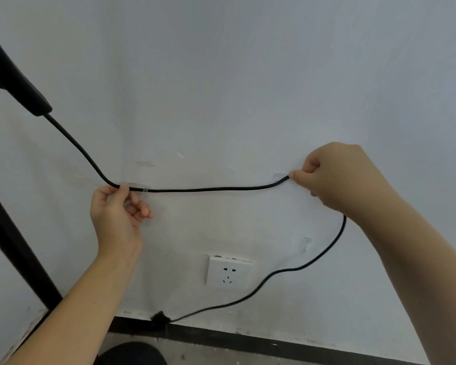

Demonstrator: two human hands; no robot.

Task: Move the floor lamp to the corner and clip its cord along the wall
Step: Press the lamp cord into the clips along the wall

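Note:
A thin black cord (208, 190) runs across the white wall from the lamp's black head (16, 83) at upper left. My left hand (116, 217) pinches the cord at a clear clip (140, 186) stuck on the wall. My right hand (334, 177) pinches the cord against a second clear clip (279, 176) further right. Past my right hand the cord drops in a loose curve to a black plug (159, 318) lying at the foot of the wall. The lamp's black pole (16, 248) slants down the left edge.
A white wall socket (228, 272) sits below the cord, with nothing plugged in. A black skirting strip (274, 343) runs along the base of the wall above a grey floor. A dark rounded shape (132, 354) shows at the bottom edge.

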